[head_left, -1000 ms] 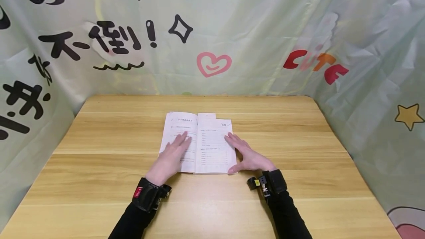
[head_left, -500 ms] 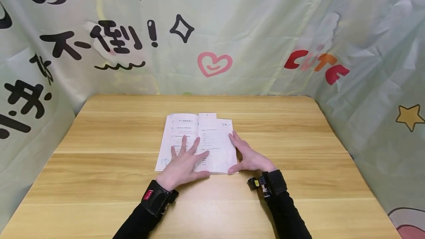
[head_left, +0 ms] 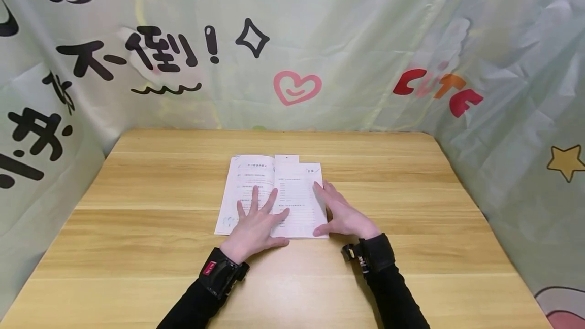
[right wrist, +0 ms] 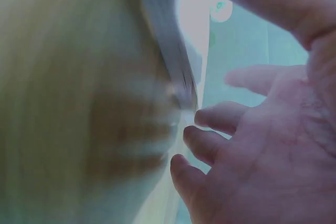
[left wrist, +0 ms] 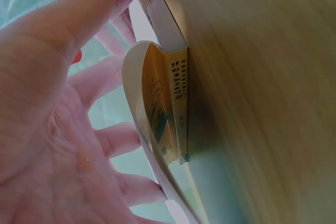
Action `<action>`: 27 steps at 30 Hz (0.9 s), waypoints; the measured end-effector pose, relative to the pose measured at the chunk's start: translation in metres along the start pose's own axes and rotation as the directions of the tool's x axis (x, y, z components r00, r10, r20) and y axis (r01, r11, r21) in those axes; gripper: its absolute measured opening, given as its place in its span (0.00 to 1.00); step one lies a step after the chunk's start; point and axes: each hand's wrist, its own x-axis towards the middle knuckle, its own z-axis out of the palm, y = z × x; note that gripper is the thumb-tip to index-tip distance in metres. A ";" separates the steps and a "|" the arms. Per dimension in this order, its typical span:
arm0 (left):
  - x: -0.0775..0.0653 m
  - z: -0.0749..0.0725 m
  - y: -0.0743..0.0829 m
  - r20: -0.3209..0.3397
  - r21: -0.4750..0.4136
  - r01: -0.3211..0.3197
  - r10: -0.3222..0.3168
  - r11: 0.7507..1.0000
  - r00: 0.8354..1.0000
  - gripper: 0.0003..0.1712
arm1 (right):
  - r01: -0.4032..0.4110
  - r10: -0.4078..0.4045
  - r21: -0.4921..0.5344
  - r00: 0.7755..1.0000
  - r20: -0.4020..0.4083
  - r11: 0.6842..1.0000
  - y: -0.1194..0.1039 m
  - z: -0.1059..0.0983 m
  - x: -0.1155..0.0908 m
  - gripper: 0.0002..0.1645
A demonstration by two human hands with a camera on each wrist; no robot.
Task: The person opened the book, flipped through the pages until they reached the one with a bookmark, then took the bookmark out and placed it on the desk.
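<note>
An open book (head_left: 299,192) with printed white pages lies on the wooden table. My left hand (head_left: 253,227) spreads its fingers over the lower left page and across the centre fold, its thumb near the bottom edge. In the left wrist view, the book's yellow spine (left wrist: 180,98) carries dark lettering, and the opened left side (left wrist: 137,77) curves up from it under the fingers. My right hand (head_left: 345,215) is at the right edge, thumb by the lower right corner and fingers along the side. The right wrist view shows its fingertips (right wrist: 181,163) close to the page block (right wrist: 170,35).
A small white tab (head_left: 286,159) sticks out past the book's top edge. Bare wood tabletop (head_left: 151,227) surrounds the book. Behind stands a pale green printed cloth (head_left: 356,39) with lettering, a heart and a star. Each wrist wears a black strap (head_left: 378,252).
My left hand has shifted right from the left page to the centre fold and spread its fingers, uncovering the page's lower left corner. The right hand stays almost in place.
</note>
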 end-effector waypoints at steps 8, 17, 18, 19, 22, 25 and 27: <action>0.001 0.001 -0.001 -0.012 0.028 -0.011 0.011 1.000 1.000 0.41 | -0.044 0.043 -0.028 0.999 -0.020 0.999 -0.002 0.002 0.003 0.71; 0.002 0.000 -0.001 0.004 -0.015 -0.015 0.015 1.000 1.000 0.39 | 0.124 -0.124 0.007 0.991 0.038 0.992 0.009 0.001 0.001 0.70; 0.002 0.000 -0.001 0.006 -0.019 -0.015 0.015 1.000 1.000 0.39 | 0.139 -0.140 0.025 0.989 0.046 0.990 0.011 0.000 0.000 0.70; 0.002 0.000 -0.001 0.006 -0.023 -0.016 0.016 1.000 1.000 0.38 | 0.148 -0.150 0.041 0.987 0.054 0.988 0.013 0.000 -0.001 0.70; 0.002 -0.001 -0.001 0.012 -0.026 -0.014 0.015 1.000 1.000 0.39 | 0.141 -0.146 0.092 0.988 0.052 0.986 0.016 -0.002 -0.003 0.69; 0.002 -0.002 -0.001 0.017 -0.026 -0.010 0.010 1.000 1.000 0.42 | 0.116 -0.121 0.097 0.992 0.047 0.989 0.015 -0.002 -0.002 0.69; 0.002 -0.002 -0.002 0.015 -0.027 -0.002 0.003 1.000 1.000 0.44 | 0.099 -0.103 0.086 0.994 0.042 0.991 0.014 -0.001 0.000 0.70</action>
